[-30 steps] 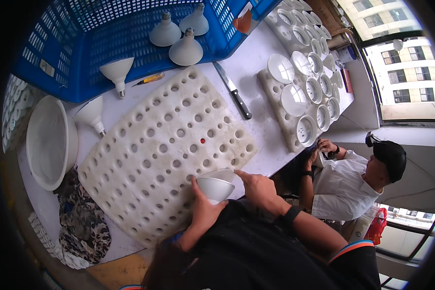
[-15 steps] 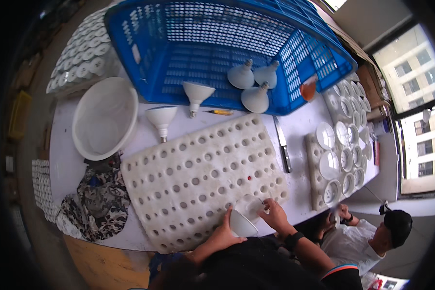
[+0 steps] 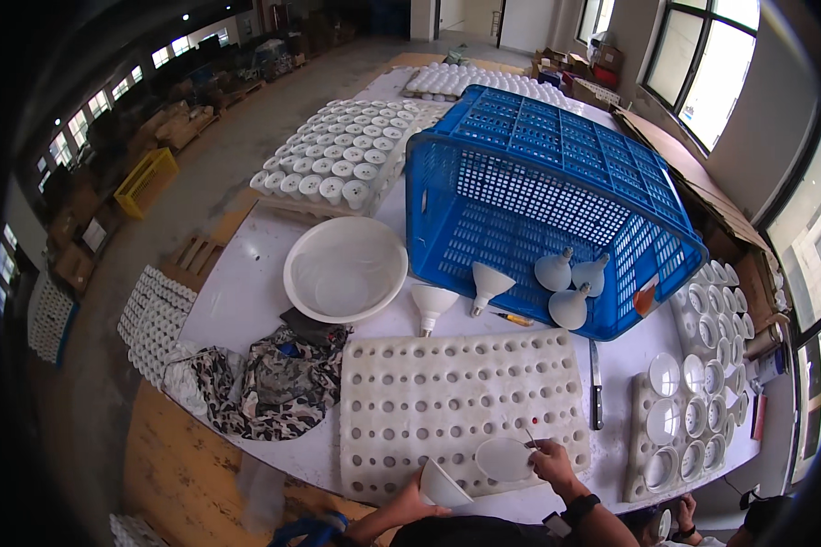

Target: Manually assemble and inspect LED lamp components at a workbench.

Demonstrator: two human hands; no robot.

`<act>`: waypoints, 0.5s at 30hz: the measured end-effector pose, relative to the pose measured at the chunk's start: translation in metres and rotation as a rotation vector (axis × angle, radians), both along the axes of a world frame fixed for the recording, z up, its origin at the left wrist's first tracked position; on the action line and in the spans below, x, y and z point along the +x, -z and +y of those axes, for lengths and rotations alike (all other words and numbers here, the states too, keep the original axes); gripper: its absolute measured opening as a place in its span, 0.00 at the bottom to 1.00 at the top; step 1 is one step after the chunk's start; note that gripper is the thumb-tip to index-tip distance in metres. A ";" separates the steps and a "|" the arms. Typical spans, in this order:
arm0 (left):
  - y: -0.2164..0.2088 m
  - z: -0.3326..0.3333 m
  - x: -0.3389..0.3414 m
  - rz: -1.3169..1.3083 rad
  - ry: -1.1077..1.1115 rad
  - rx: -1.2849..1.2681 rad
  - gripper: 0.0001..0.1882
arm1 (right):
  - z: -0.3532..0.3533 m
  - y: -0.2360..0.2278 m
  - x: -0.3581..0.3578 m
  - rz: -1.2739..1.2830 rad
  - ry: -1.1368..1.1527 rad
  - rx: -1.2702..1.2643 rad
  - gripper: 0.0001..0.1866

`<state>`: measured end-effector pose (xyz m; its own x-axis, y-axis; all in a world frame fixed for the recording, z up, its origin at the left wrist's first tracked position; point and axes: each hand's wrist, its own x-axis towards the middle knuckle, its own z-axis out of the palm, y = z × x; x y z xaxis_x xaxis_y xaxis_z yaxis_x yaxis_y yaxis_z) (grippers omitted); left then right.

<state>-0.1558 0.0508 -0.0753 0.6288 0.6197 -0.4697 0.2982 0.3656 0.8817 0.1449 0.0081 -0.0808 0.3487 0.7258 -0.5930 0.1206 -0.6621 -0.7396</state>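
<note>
My left hand [image 3: 412, 503] is wrapped round a white cone-shaped lamp housing [image 3: 443, 486], which is tilted with its wide mouth to the upper right. My right hand [image 3: 554, 463] pinches a thin stick-like piece [image 3: 530, 437] whose kind is too small to make out. Beside those fingers a round translucent lamp cover [image 3: 503, 460] is over the near part of a pale foam tray [image 3: 461, 376] with rows of holes; whether the fingers also touch the cover I cannot tell. Two white lamp housings, one nearer [image 3: 431, 307] and one by the crate [image 3: 491, 285], stand mouth up beyond the tray.
A blue crate [image 3: 543, 164] lies on its side with several lamps inside. A white basin [image 3: 345, 269], camouflage cloth [image 3: 287, 383], yellow-handled tool [image 3: 517, 319] and knife [image 3: 597, 392] surround the tray. At right is a holder with lamp parts [image 3: 643, 447]; another person's hand [image 3: 685, 512] shows below.
The view has tilted up and turned, showing more of the room. My left hand still grips the lamp housing, and my right hand stays beside the cover with the thin piece.
</note>
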 end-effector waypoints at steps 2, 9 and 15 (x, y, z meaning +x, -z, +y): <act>0.008 -0.008 -0.006 0.030 -0.023 0.049 0.54 | 0.047 -0.040 -0.021 0.170 -0.070 0.044 0.17; -0.003 -0.006 0.014 0.083 0.095 0.200 0.54 | 0.140 -0.141 -0.101 0.334 -0.273 0.447 0.32; -0.036 -0.013 0.030 0.035 0.143 0.361 0.36 | 0.074 -0.092 -0.071 0.058 -0.511 0.550 0.14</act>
